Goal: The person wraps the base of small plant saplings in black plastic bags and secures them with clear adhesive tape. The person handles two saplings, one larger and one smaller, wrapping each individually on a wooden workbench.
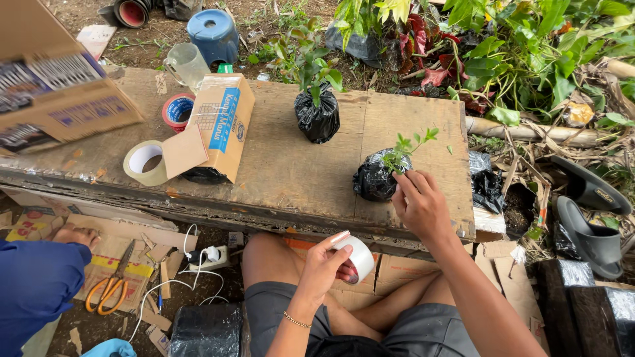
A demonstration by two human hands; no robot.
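R hand on seedling bag, L hand w/ tape roll

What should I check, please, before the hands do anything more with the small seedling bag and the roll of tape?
1. Left hand has a firm hold on the roll of clear tape: ok, fingers wrap it.
2. Right hand steadies the seedling bag: ok, fingertips rest at the stem base.
3. Seedling bag is upright: ok, the seedling points up.
4. Bag sits well on the wooden board: ok, away from the near edge.
5. Free end of the tape is found: cannot tell, hidden by the fingers.
6. Second bagged plant is out of the way: ok, it stands apart, farther back.
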